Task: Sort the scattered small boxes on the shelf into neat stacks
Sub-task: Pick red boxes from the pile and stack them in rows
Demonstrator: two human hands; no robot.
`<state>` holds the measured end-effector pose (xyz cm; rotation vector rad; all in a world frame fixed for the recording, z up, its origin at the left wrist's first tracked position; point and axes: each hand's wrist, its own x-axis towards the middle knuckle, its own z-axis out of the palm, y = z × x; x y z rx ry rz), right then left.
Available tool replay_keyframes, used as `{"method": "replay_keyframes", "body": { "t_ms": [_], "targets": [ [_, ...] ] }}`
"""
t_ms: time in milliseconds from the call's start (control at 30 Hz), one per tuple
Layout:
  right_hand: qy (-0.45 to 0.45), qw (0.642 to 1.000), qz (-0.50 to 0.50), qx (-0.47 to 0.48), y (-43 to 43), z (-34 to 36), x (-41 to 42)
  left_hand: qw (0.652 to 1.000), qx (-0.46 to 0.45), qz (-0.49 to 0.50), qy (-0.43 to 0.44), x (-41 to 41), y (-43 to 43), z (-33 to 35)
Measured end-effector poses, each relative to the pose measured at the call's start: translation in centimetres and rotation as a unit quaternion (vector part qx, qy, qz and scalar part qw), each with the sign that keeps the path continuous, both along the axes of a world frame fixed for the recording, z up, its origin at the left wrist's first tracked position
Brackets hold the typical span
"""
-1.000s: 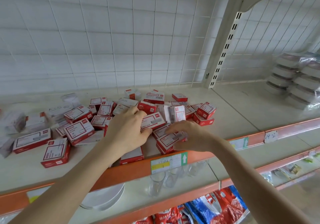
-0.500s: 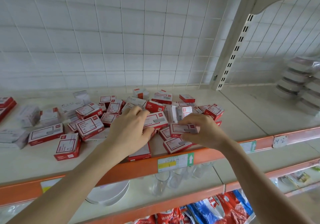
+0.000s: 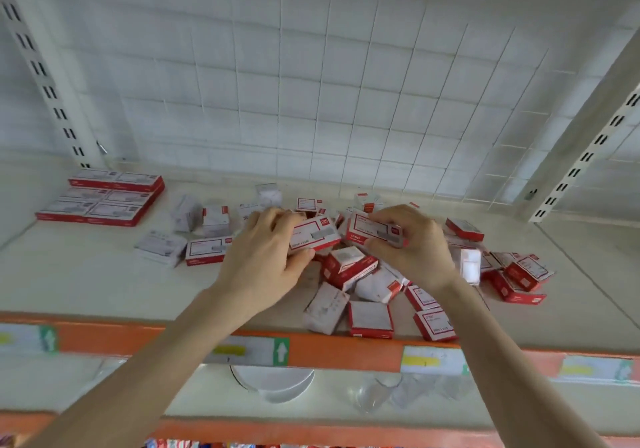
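Above the orange rail (image 3: 346, 349), the left hand (image 3: 266, 257) covers the near end of the left box (image 3: 315, 236) and the right hand (image 3: 415, 250) covers the lower edge of the right box (image 3: 375, 231). We cannot read the print on them or on the loose boxes (image 3: 367, 319). On the rail, the price labels (image 3: 249, 350) are smeared. Below the rail, the white plate (image 3: 273, 382) is half hidden by it, the glasses (image 3: 372, 395) are blurred, and the picture's bottom edge cuts off the red packets (image 3: 173, 443).
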<state>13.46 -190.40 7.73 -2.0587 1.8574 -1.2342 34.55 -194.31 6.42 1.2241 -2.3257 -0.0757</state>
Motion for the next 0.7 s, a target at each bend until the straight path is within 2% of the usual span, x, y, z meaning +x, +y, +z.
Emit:
{"method": "replay_keyframes", "body": {
  "t_ms": [167,333,467,700],
  "targets": [
    [0.007,0.999,0.040,0.003,-2.9,0.6,5.5,0.997,0.047,-0.004,0.059,5.1,-1.7,-0.1],
    [-0.022,0.999,0.028,0.021,-5.8,0.5,12.2,0.993,0.065,0.023,0.099,12.0,-4.2,-0.4],
    [-0.013,0.998,0.040,0.039,-8.3,0.3,18.7,0.994,0.085,0.031,0.057,19.0,-7.1,-0.9],
    [-0.026,0.998,-0.003,0.049,-11.4,-1.4,26.7,0.993,0.117,-0.002,0.001,27.2,-12.2,-1.8]
  ]
}}
